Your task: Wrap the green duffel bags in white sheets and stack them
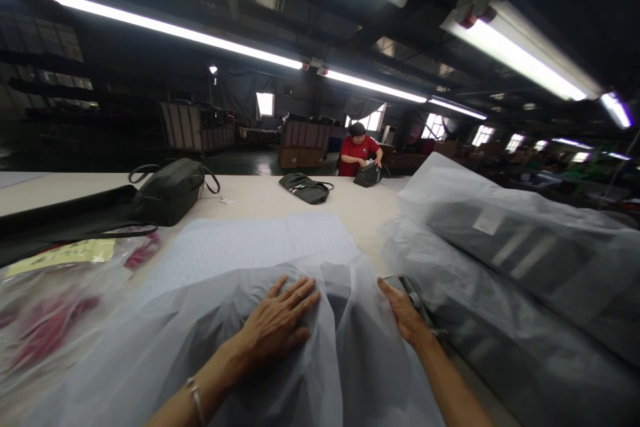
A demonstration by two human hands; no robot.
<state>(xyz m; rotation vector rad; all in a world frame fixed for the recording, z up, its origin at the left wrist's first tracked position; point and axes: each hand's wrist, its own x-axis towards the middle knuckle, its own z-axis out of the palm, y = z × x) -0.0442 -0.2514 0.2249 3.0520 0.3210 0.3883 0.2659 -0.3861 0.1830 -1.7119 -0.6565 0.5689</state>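
Observation:
A translucent white plastic bag with a dark item inside lies in front of me, its film gathered in loose folds. My left hand rests flat on the film, fingers spread and open. At the bag's right side, my right hand is closed around what looks like a grey tape dispenser. The thumb points forward along it; the other fingers are mostly hidden. Beneath the bag's far end, a pale sheet is spread on the table.
Bagged dark items are piled on the right. On the left are a dark green bag with a tag and clear plastic packs showing red. Another dark bag lies ahead. Across the table, a person in red handles a bag.

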